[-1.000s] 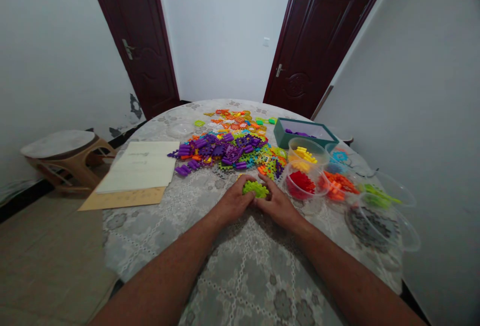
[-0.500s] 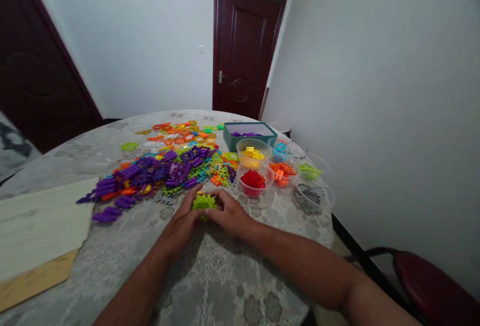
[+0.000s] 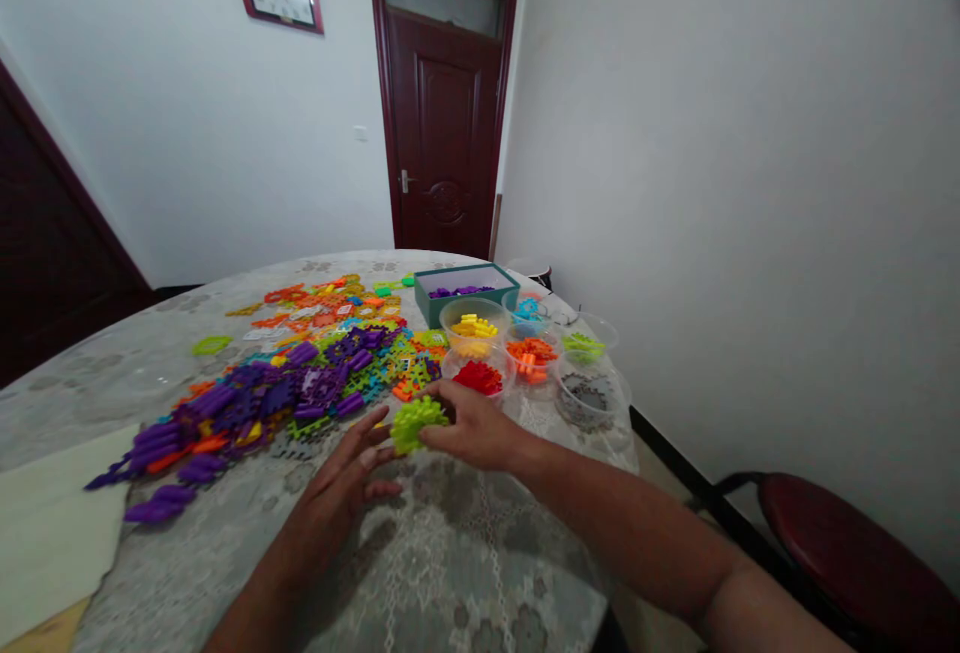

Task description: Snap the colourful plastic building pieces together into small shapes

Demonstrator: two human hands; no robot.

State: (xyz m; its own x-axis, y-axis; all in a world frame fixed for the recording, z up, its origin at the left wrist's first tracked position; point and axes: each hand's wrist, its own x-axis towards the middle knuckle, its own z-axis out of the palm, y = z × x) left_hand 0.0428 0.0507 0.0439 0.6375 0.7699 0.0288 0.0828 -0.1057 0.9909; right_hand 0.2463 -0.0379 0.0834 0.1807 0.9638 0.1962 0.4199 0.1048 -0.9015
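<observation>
My right hand [image 3: 469,425] grips a bunch of lime-green toy gears [image 3: 416,423] between thumb and fingers, just above the table. Close on its left is my left hand [image 3: 341,478], fingers apart, with the fingertips beside the gears; whether they touch is unclear. Left of the hands lies a heap of purple gears and tubes [image 3: 277,393], mixed with green, orange and blue pieces. Right behind my right hand stands a clear bowl of red pieces [image 3: 478,378]. A bowl of yellow pieces [image 3: 474,326] is behind that.
More clear bowls hold orange pieces [image 3: 531,355], blue pieces [image 3: 528,310], green pieces [image 3: 583,346] and grey gears [image 3: 583,393]. A green box [image 3: 427,305] with purple pieces stands at the back. Pale paper [image 3: 60,523] lies at the left; a red stool [image 3: 847,553] stands at the right.
The view has swung right and up. My left hand has come away from the green gears with its fingers opened; my right hand now holds them alone, tilted.
</observation>
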